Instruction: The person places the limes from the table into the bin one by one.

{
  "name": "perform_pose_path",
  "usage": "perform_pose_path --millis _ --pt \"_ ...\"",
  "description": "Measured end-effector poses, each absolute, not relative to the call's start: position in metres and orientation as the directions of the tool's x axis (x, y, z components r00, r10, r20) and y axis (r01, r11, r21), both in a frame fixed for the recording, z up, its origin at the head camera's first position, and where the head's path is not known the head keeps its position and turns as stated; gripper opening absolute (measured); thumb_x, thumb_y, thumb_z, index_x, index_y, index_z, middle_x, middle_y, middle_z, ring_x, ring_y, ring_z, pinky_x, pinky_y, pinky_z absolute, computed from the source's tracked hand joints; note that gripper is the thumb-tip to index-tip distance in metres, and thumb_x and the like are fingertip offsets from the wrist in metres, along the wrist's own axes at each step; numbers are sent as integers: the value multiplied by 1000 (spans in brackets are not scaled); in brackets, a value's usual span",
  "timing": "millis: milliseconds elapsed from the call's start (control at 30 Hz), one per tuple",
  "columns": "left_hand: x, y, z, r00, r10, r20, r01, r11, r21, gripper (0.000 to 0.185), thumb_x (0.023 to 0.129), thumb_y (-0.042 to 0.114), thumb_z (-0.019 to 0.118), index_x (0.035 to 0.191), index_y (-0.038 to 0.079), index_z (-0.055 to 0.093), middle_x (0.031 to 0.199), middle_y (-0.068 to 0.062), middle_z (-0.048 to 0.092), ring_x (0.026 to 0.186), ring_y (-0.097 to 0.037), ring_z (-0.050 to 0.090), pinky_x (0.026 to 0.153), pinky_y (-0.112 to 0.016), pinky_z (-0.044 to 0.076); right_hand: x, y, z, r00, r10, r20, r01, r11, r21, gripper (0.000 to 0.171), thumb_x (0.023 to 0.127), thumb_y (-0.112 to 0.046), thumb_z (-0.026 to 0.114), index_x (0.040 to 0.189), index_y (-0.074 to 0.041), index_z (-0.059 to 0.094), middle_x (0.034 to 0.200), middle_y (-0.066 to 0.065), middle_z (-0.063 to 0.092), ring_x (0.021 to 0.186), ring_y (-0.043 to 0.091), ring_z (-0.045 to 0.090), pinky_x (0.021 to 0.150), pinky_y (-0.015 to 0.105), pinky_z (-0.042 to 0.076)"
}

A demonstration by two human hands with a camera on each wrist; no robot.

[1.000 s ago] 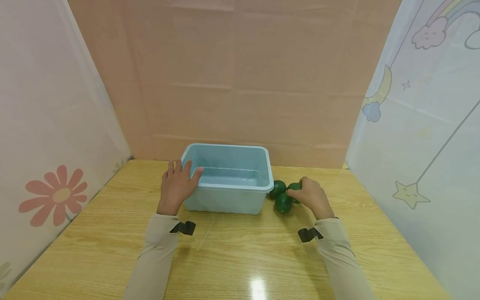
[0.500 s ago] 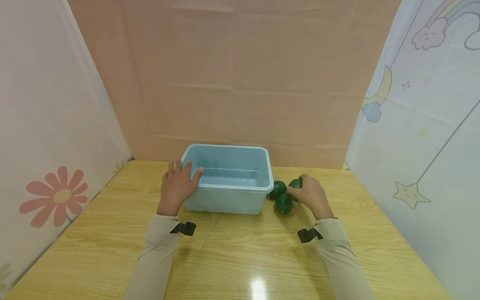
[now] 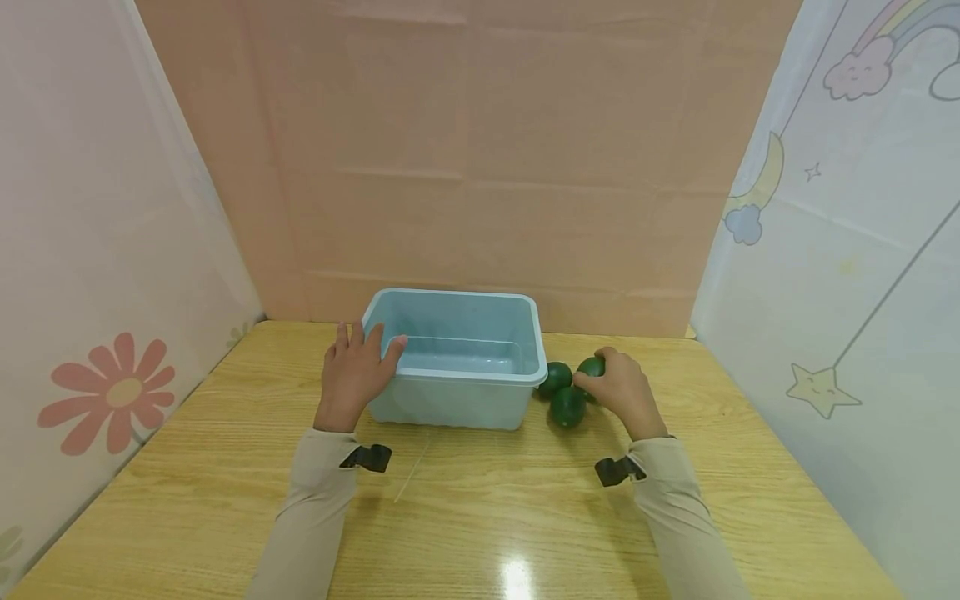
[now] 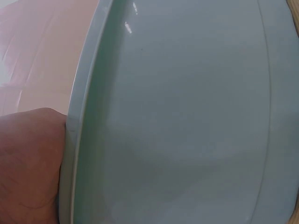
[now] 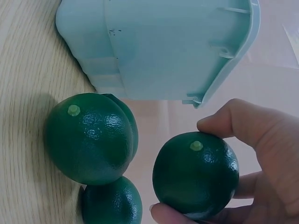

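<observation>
Nearest the camera, two beige sleeves point(image 3: 315, 500) with dark wrist straps extend over the wooden bench point(image 3: 480, 517). Beyond them, the left hand point(image 3: 352, 377) rests against the near-left corner of the light-blue bin point(image 3: 480, 398), fingers straight, thumb over the rim; the left wrist view shows palm flush to the bin wall. It steadies the bin rather than clasping it.

The right hand point(image 3: 622, 392) lies just right of the bin, its fingers point(image 5: 233, 121) and thumb curled around one green fruit point(image 5: 196, 175). That held fruit appears slightly clear of the bench in the wrist view, though contact underneath cannot be confirmed. Two further green fruits point(image 5: 88, 137) sit on the bench touching each other, just beside the bin's right wall; a third shape behind the larger one cannot be told apart.

The bin interior, as far as visible, holds nothing. Judged progress: one fruit grasped, none deposited; all fruits remain outside the bin. Farthest back stands a pink backdrop point(image 3: 480, 150).
</observation>
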State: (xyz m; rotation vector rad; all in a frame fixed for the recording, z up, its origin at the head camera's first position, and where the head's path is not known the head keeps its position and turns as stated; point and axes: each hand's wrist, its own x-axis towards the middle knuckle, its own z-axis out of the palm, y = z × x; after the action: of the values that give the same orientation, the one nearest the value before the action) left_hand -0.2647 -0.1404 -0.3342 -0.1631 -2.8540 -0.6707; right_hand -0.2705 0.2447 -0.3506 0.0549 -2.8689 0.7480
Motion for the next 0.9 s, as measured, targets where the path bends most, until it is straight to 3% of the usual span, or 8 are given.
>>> perform_pose_path --millis 900 --pt "-264 -141 -334 -971 67 232 164 888 430 68 108 48 33 153 -1 35 159 -35 15 147 -55 2 114 -67 15 -268 242 -350 -966 -7 260 -143 849 -508 55 88 -30 67 131 4 58 107 26 66 72 27 57 53 32 45"
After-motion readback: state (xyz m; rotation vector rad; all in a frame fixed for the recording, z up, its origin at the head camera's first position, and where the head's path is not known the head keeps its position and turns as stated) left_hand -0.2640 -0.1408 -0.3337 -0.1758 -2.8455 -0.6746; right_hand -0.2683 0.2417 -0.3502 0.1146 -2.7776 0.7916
